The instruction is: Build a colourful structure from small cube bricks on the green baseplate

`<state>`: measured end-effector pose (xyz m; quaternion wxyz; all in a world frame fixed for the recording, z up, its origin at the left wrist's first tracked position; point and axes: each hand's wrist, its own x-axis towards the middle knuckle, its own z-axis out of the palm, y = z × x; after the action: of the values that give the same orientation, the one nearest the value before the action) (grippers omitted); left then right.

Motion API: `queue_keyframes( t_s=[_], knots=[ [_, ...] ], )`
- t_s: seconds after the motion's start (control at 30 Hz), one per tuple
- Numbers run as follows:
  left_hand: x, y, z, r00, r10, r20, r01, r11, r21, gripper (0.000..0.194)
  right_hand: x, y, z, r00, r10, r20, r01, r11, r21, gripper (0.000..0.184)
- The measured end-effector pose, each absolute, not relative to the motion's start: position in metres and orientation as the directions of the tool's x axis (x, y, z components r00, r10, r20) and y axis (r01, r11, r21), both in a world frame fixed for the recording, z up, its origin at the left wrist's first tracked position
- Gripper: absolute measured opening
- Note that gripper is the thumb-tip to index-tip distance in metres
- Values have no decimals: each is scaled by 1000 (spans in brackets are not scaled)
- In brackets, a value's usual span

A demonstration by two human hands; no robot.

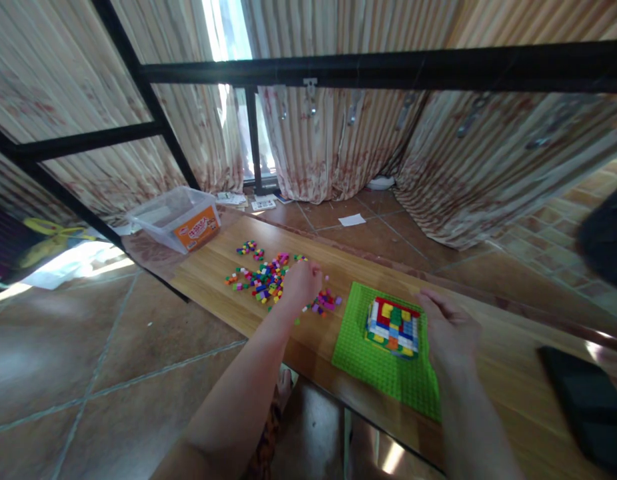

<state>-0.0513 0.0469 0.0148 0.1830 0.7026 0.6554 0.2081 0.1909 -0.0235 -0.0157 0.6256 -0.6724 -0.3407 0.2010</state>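
Observation:
My left hand (302, 285) is over the right part of a pile of small, many-coloured building bricks (268, 279). Its fingers are curled together, and whatever they may hold is hidden. A bright green baseplate (355, 360) lies to the right of the pile. On it stands a low block structure (394, 327) built of red, white, blue, yellow, green and orange bricks. Beside the baseplate's right edge is my right hand (451, 327), thumb and fingers drawn together near the structure. Anything between those fingertips is too small to make out.
A clear plastic box (175, 213) with an orange label stands at the table's far left end. A dark flat object (585, 400) rests at the right. Behind the wooden table (218, 250) are black metal bars (338, 72) and striped curtains (333, 147).

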Motion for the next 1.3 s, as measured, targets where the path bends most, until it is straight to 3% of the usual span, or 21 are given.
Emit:
queue_keyframes(
  t_s=[0.1, 0.33, 0.53, 0.8, 0.97, 1.07, 1.13, 1.23, 1.3],
  knots=[
    [-62, 53, 11, -12, 996, 90, 929, -23, 369, 27, 191, -23, -17, 674, 721, 164, 211, 26, -977, 27],
    [-49, 55, -3, 108, 977, 184, 955, -154, 255, 27, 189, -23, -20, 673, 721, 166, 215, 25, -976, 26],
    [-42, 60, -14, 71, 975, 210, 962, -123, 243, 25, 189, -26, -18, 658, 733, 174, 218, 35, -975, 25],
    [-43, 58, -6, 39, 993, 109, 956, -69, 285, 31, 193, -27, -19, 679, 709, 190, 223, 48, -974, 24],
    [-48, 56, 2, 88, 988, 130, 947, -123, 298, 27, 194, -26, -18, 685, 689, 235, 243, 88, -966, 23],
    [-49, 57, 8, 102, 982, 158, 910, -156, 385, 24, 192, -27, -12, 697, 678, 235, 246, 82, -966, 21],
    [-46, 56, 11, 140, 981, 136, 803, -193, 564, 21, 189, -27, -7, 696, 680, 230, 232, 90, -969, 21],
    [-35, 49, 16, 239, 970, 41, 430, -144, 891, 18, 180, -29, 0, 650, 712, 266, 234, 145, -961, 22],
    [-26, 42, 18, 316, 947, -60, 167, 7, 986, 22, 172, -31, 4, 586, 744, 322, 264, 201, -943, 22]
  ],
)
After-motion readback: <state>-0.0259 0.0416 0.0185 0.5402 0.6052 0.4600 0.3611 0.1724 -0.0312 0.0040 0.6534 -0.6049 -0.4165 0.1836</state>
